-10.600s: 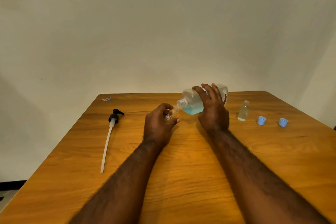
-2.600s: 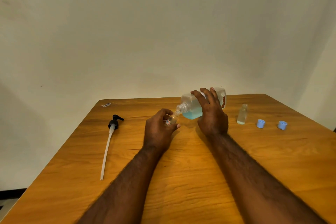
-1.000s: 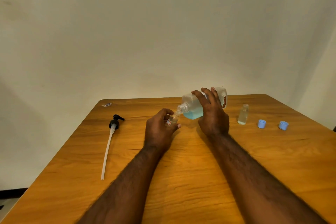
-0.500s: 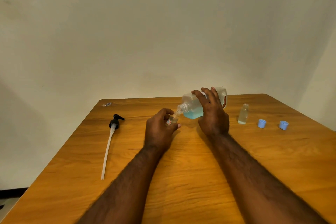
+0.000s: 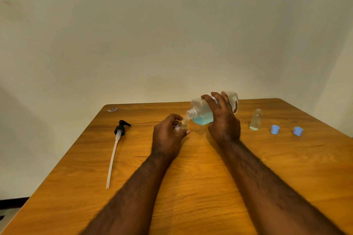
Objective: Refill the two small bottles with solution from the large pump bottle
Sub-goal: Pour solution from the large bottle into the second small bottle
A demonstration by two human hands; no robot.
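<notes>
Plain off-white wall backs your wooden table [image 5: 196, 187], glossy, warm-grained and round-cornered. At far left a small printed scrap [image 5: 112, 109] lies near the back edge. In front of it lies the pump head [image 5: 121, 127], black plastic with a long white dip tube pointing toward you, so the unscrewing is done.

Your left hand [image 5: 168, 136] pinches the first small bottle [image 5: 180, 126], clear with a red-and-white label, tilted with its mouth up under the big neck. Above it, the large pump bottle [image 5: 202, 112] is tipped almost flat with its threaded neck meeting the small mouth. It is squarish, translucent plastic, with blue solution pooled along its low side. Your right hand [image 5: 223, 120] grasps its body from above, fingers spread over the top. This pour looks under way, though no stream is visible.

To the right, well apart, the second small bottle [image 5: 255, 120] stands upright and uncapped, holding pale liquid; you probably need to fill it. Two pale blue caps [image 5: 275, 129] sit further right, so capping remains.
</notes>
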